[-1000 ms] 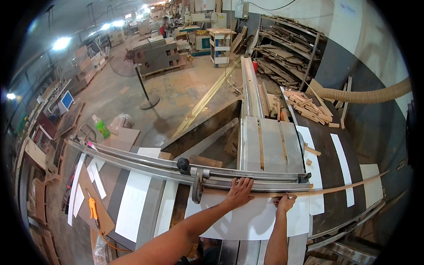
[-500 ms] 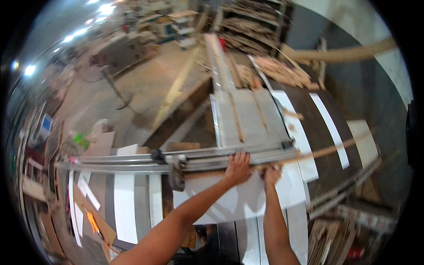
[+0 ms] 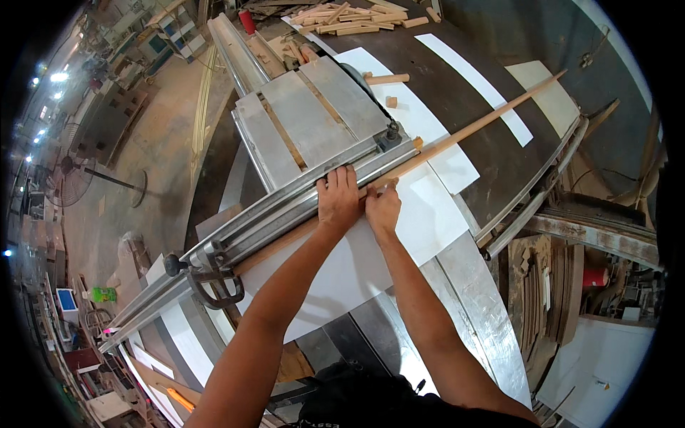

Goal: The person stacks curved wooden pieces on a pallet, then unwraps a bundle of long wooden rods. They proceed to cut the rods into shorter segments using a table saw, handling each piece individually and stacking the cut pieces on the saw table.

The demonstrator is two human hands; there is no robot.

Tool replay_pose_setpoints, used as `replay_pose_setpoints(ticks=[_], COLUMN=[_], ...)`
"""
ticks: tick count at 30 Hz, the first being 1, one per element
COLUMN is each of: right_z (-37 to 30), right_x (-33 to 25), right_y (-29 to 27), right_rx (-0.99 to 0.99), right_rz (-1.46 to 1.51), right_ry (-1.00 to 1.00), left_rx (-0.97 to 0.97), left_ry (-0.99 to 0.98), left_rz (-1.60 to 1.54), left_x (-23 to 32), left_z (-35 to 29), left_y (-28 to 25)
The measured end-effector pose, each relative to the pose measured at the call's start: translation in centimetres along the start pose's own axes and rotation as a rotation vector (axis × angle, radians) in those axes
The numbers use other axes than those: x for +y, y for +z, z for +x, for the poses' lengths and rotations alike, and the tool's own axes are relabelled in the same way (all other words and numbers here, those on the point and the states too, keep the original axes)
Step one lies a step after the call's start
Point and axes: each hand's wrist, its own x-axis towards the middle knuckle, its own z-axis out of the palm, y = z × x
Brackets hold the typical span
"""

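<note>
A long, thin wooden strip (image 3: 492, 120) lies along the near side of a metal fence (image 3: 285, 208) on a sliding table saw, its far end reaching out to the upper right. My left hand (image 3: 340, 200) is hooked over the fence, fingers bent on its top and palm against the strip. Close beside it, my right hand (image 3: 383, 208) is closed on the strip with a pinching grip. Beneath both hands lies a white sheet (image 3: 428, 217). A black-knobbed stop with a curved handle (image 3: 217, 289) sits on the fence to the left.
Beyond the fence is the grey slotted table (image 3: 303, 118). Cut wooden pieces (image 3: 349, 18) are heaped at the back, and small offcuts (image 3: 389, 79) lie near the table's right edge. An orange-handled knife (image 3: 180, 398) rests at lower left. A standing fan (image 3: 71, 165) is on the floor.
The view has turned, so the fence and strip now run diagonally up to the right instead of nearly level. Both hands remain at about the same spot on them.
</note>
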Motion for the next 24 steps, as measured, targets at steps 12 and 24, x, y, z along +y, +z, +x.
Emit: replay_pose_setpoints(ticks=[12, 24], right_z=[9.9, 27.1], right_x=[8.5, 5.4], right_y=[-8.9, -21.4], right_rx=[0.018, -0.281], right_rz=[-0.11, -0.806], right_ry=[-0.149, -0.85], left_rx=[-0.016, -0.165], left_ry=[0.05, -0.021], left_rz=[-0.021, -0.054], left_x=[0.1, 0.4], left_z=[0.5, 1.0], left_y=[-1.6, -1.8])
